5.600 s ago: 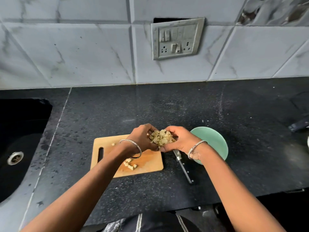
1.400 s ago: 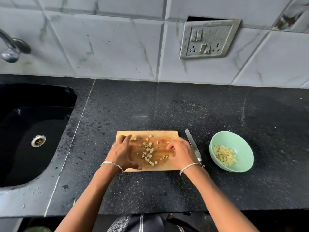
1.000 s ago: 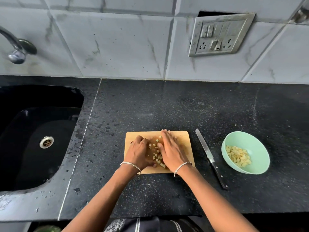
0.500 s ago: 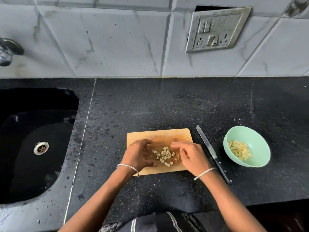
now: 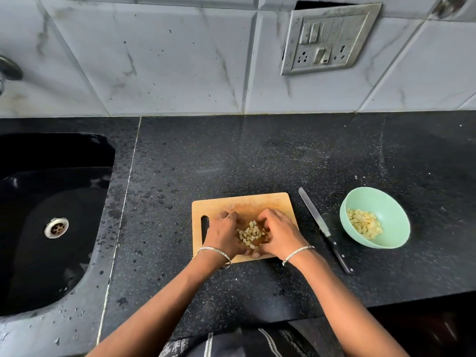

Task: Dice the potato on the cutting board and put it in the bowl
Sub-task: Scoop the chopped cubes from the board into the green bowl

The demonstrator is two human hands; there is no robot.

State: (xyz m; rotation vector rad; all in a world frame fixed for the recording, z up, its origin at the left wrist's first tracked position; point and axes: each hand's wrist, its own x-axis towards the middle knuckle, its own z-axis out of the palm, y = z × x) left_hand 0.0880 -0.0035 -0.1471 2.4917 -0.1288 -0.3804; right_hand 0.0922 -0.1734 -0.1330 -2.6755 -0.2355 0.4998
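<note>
I'm cupping both hands, left hand (image 5: 223, 235) and right hand (image 5: 279, 234), half-closed around the potato dice (image 5: 250, 233) on the cutting board (image 5: 242, 203), sealing gaps before lifting toward the bowl (image 5: 391, 212).

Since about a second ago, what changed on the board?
Both hands, left hand and right hand, closed inward, herding the scattered potato cubes into one cupped pile on the cutting board. Knife still lies on the counter; bowl holds the same diced potato.
</note>
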